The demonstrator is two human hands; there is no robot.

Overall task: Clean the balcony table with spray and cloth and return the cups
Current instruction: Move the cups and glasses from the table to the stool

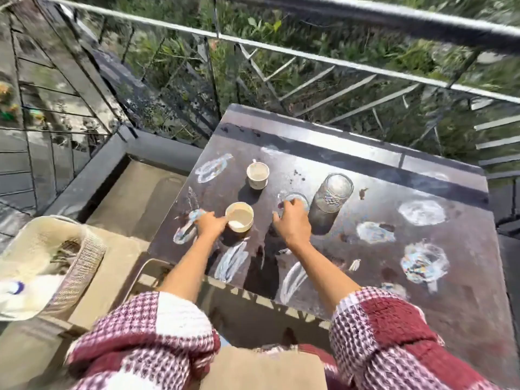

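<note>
A dark balcony table [365, 271] carries white smears and brown stains. On it stand two cream cups: a near cup [239, 216] and a far cup [257, 175]. My left hand [209, 225] is closed on the left side of the near cup. A small clear glass [297, 199] stands right of it, and my right hand [292, 223] rests on its near rim with fingers spread. A tall clear glass jar [333, 194] stands just right of the small glass. I see no spray bottle or cloth.
A wicker chair [70, 266] with a white bag [19, 299] stands at the left. The metal railing [281, 49] runs behind the table, with greenery below. The balcony floor [135, 192] shows left of the table.
</note>
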